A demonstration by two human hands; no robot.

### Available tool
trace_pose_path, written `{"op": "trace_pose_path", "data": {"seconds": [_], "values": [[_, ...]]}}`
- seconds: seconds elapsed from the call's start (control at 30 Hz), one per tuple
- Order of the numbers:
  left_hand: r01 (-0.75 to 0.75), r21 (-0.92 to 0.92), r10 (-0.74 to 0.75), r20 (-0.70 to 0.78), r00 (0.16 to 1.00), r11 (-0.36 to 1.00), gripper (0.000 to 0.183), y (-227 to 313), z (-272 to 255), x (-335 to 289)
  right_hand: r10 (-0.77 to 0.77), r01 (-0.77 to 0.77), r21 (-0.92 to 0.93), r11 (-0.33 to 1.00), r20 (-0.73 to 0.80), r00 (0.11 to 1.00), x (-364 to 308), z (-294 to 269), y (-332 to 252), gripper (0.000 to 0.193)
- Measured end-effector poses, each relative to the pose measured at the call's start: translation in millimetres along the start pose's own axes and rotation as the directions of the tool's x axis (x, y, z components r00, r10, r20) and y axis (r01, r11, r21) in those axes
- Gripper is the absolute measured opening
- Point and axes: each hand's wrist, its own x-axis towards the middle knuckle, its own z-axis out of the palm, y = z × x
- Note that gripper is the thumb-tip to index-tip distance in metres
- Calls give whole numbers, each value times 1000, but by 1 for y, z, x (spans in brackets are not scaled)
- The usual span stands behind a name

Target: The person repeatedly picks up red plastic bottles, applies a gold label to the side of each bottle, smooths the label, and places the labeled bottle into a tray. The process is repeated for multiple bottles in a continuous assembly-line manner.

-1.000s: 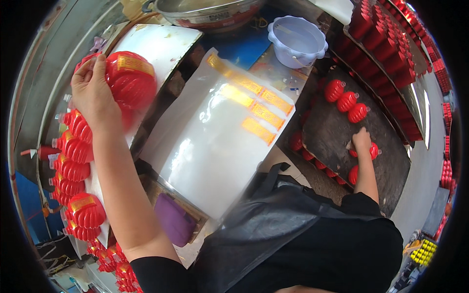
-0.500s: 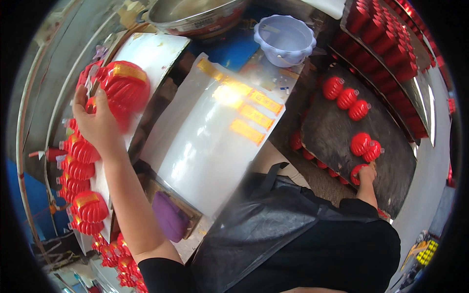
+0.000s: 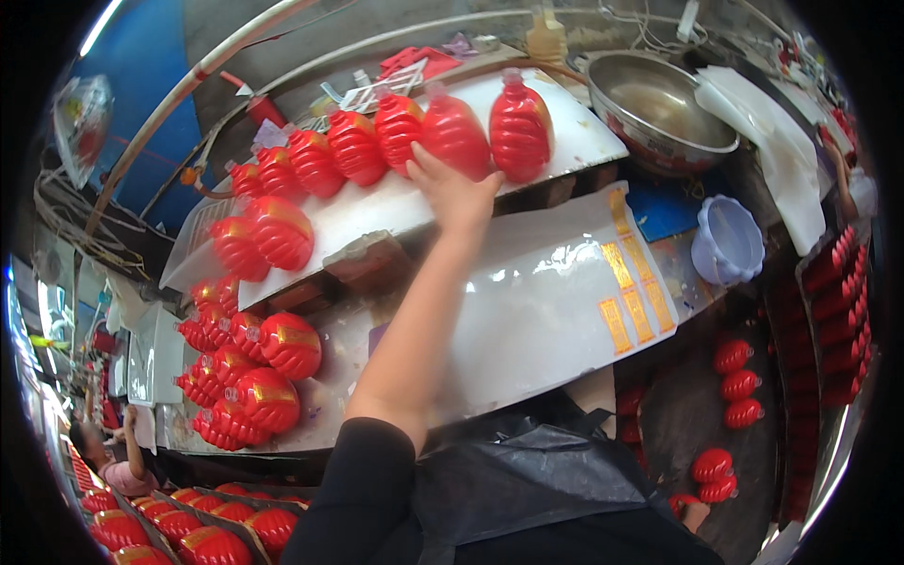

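At the lower right edge, the mostly hidden right hand (image 3: 696,515) is resting just beside a small red ribbed plastic bottle (image 3: 679,504) on a dark flat board (image 3: 686,414); its grasp I cannot tell. Farther off, the left hand (image 3: 458,196) is spreading its fingers at the base of a large glossy red bottle (image 3: 455,130) on a white board (image 3: 576,132); whether it is gripping, I cannot tell.

left hand (image 3: 457,196) at red bottles (image 3: 455,132), white board (image 3: 391,209) beneath, right hand (image 3: 695,516) low
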Motion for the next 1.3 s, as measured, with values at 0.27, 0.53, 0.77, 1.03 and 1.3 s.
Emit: {"op": "trace_pose_path", "data": {"seconds": [0.27, 0.53, 0.77, 1.03, 1.3], "values": [[86, 126, -87, 3, 996, 988, 143, -7, 18, 47, -11, 3, 67, 998, 124, 992, -25, 3, -25, 50], [46, 58, -48, 30, 998, 997, 132, -21, 24, 97, -55, 19, 164, 986, 222, 974, -31, 2, -35, 34], [-42, -64, 5, -493, 870, 997, 91, -48, -23, 83, -269, 199, 285, 938, 235, 934, -33, -25, -90, 21], [158, -444, -269, -198, 943, 882, 87, -72, -39, 119, -607, 607, 6, 795, -25, 795, -139, -129, -189, 20], [209, -331, -358, -497, 791, 920, 93, -85, -91, 122, -829, 812, 554, 186, -356, 432, -236, -271, -235, 11]]}}
